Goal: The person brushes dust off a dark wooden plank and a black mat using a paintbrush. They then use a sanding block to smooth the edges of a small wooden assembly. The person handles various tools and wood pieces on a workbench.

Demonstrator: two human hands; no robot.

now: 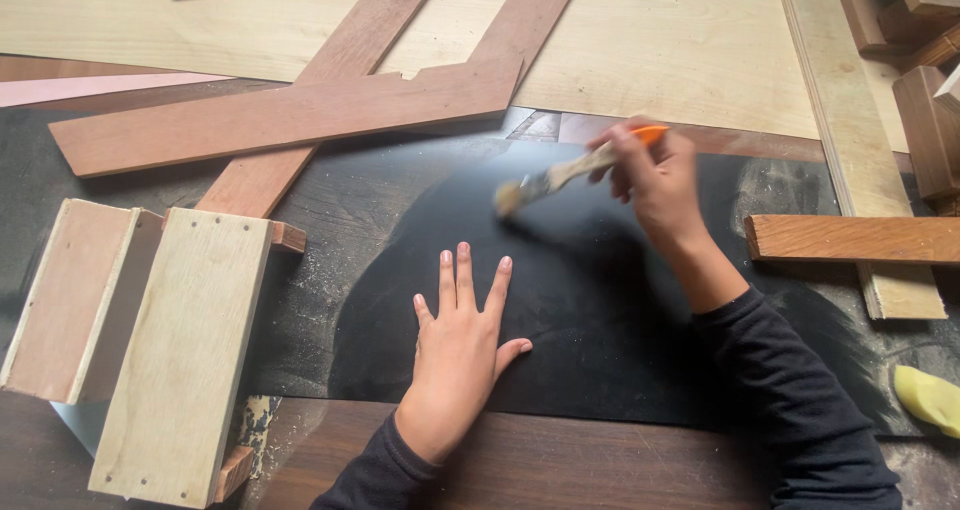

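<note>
The right hand (655, 175) is clamped on a paintbrush (570, 173) whose long axis slants down-left, bristles resting on the black sheet (580, 320) just above the left hand (462, 345), which lies flat, fingers spread, on that sheet.

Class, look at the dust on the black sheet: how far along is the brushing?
Done: the middle of the black sheet around the left hand looks swept. In hand: the right hand holds a brush at the sheet's upper part, its bristles blurred, while the left hand lies flat on the sheet. Left: sawdust along the left edge and a dusty patch at the right.
</note>
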